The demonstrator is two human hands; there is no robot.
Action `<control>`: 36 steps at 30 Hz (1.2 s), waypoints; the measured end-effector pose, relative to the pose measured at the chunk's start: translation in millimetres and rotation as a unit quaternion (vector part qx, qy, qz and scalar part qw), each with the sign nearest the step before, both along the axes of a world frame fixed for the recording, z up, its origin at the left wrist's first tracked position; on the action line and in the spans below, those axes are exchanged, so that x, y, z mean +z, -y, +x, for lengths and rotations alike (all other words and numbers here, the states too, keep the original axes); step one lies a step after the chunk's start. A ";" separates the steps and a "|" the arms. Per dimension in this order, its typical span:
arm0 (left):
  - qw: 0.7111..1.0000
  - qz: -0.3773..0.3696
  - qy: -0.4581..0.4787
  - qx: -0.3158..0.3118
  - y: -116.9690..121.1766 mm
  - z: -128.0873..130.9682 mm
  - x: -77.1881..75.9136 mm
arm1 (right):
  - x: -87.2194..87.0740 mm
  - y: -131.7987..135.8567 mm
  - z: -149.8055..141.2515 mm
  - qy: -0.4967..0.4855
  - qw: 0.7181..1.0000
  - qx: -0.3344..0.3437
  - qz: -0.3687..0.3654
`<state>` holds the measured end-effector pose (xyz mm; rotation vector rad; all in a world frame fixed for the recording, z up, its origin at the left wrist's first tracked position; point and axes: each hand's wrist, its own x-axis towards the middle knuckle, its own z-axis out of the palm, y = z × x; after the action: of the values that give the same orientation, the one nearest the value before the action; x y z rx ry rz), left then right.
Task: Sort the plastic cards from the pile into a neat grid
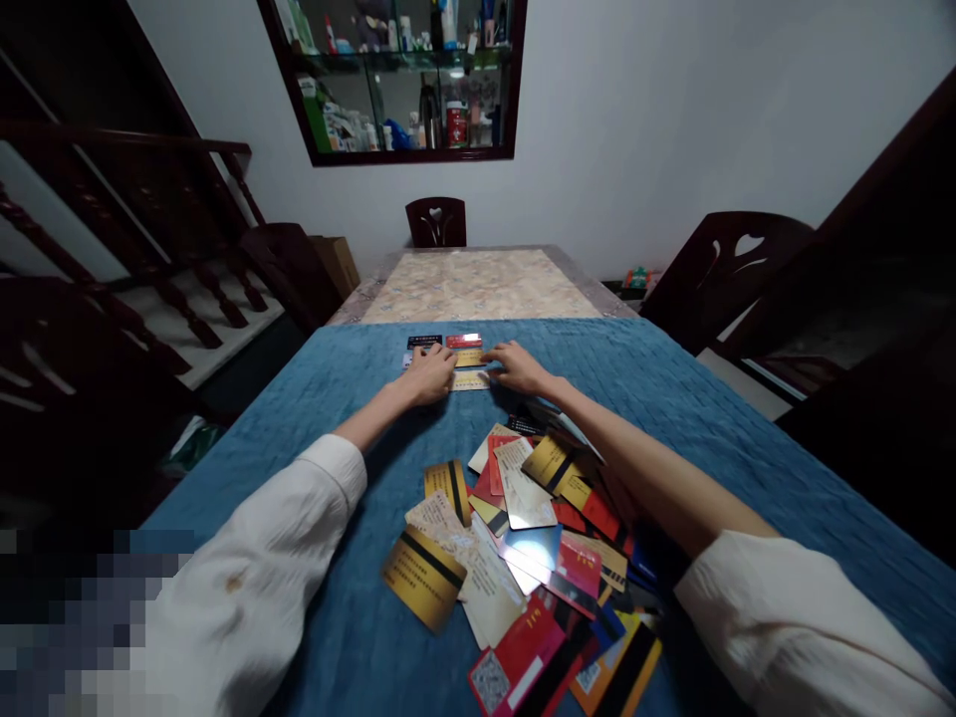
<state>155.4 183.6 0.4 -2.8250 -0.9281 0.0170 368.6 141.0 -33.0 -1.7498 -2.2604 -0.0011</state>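
Small cards lie in short rows near the far edge of the blue cloth. Among them are a black card (425,341), a red card (464,341), a gold card (469,358) and a pale yellow card (470,380). My left hand (431,375) rests palm down over the left side of these rows, partly covering a light card there. Its fingers are extended close to the gold card. From the other side, my right hand (517,367) reaches in with fingers stretched and slightly apart, at the right edge of the gold card. Neither hand lifts a card.
Nearer to me spreads a loose pile of overlapping cards, with a white card (525,483), a gold card with a dark stripe (424,576) and a red card (517,657). The blue cloth (329,588) covers the table's near part. Chairs (736,259) stand around it.
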 end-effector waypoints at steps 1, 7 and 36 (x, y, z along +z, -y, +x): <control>1.000 0.004 0.004 -0.010 5.4 -4.1 -0.7 | 1.8 7.2 -2.4 -0.007 1.000 0.001 0.005; 0.998 0.011 0.023 -0.052 40.0 -28.8 -6.0 | 9.2 46.8 -19.1 -0.026 0.998 0.052 0.027; 0.969 -0.162 0.072 -0.174 171.3 -156.7 1.3 | 21.0 203.8 -123.9 0.022 0.974 0.216 0.065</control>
<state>-1.4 12.3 1.7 -3.2937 -0.4718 -0.0885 244.7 -62.8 -12.0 -1.1781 -2.5621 -0.0967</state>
